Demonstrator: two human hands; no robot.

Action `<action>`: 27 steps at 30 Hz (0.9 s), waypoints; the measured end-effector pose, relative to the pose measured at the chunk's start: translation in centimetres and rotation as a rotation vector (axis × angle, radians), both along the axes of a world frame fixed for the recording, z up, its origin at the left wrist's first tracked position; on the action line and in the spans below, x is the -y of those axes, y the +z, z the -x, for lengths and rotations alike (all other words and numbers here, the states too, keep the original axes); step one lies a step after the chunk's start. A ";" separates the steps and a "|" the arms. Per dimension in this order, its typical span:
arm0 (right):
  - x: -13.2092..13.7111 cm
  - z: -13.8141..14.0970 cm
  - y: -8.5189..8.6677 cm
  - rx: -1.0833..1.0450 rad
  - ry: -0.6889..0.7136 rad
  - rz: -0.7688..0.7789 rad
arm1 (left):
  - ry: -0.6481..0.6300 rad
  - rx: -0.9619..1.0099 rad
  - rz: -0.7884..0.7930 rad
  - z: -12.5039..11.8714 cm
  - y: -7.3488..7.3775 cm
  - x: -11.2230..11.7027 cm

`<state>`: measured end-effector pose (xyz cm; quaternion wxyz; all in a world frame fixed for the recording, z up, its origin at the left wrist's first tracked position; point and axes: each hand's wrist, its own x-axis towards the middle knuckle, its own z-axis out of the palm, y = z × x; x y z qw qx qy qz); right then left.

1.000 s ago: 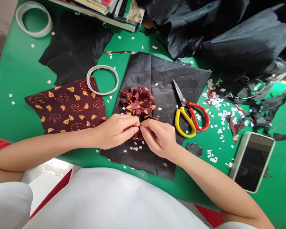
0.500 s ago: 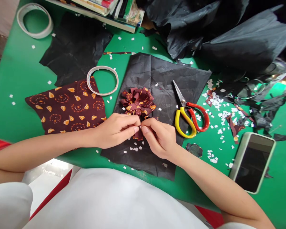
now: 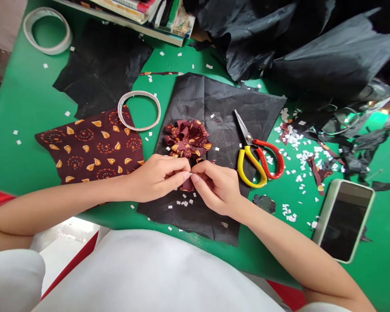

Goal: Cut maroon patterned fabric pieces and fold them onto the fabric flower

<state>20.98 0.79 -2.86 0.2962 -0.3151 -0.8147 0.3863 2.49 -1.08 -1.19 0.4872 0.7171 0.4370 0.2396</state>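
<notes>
My left hand [image 3: 169,177] and my right hand [image 3: 216,187] meet fingertip to fingertip, each closed in a pinch. Between the thumb tips shows a tiny white scrap [image 3: 190,174], probably a bit of tape or its backing. Just beyond the fingers lies a maroon fabric flower [image 3: 186,138] with orange drops. A strip of maroon fabric [image 3: 187,185] shows under my fingertips, partly hidden by them. Beneath everything is a creased black sheet [image 3: 221,99]. Scissors [image 3: 251,147] with one red and one yellow handle lie to the right, blades apart.
Maroon patterned fabric [image 3: 91,147] and a thin tape roll [image 3: 120,110] lie left; a thicker roll [image 3: 29,32] sits farther back. Right are white scraps [image 3: 300,149], a black flower-shaped piece [image 3: 264,203] and a phone [image 3: 346,221]. Books [image 3: 169,32] and black sheeting [image 3: 331,52] stand behind.
My right fingertips have come slightly left, against the left ones, and the white scrap now shows between them. The things on the table stay where they were.
</notes>
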 end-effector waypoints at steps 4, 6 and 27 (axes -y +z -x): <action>-0.1 0.0 0.0 -0.009 0.019 0.001 | 0.009 -0.032 -0.004 0.0 0.0 0.0; -0.1 -0.1 0.0 -0.020 0.021 0.007 | 0.015 -0.041 -0.009 0.0 0.0 0.1; -0.3 -0.1 -0.1 -0.060 0.049 0.033 | -0.033 -0.116 -0.112 0.0 -0.6 0.4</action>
